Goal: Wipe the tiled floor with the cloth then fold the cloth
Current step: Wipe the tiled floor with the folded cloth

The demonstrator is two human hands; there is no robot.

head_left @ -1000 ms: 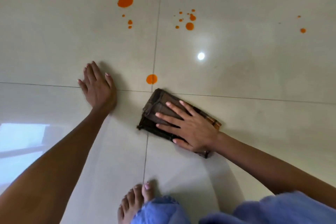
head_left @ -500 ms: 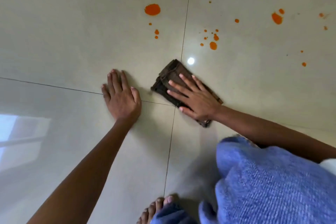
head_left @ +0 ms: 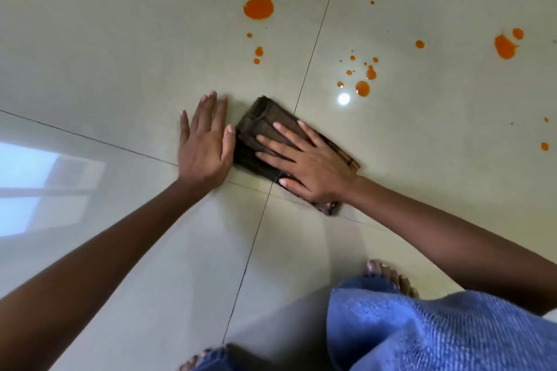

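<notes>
At frame centre the folded cloth was pressed to the tiled floor under the flat, spread right hand. The left hand was laid flat just beside it. The orange spills at upper right could be smeared wider if wiped too lightly.

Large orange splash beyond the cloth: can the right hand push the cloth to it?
Probably yes. The right hand lies flat on the folded cloth; only tile and small drops lie between it and the large orange splash. The left hand rests beside, not ahead.
</notes>
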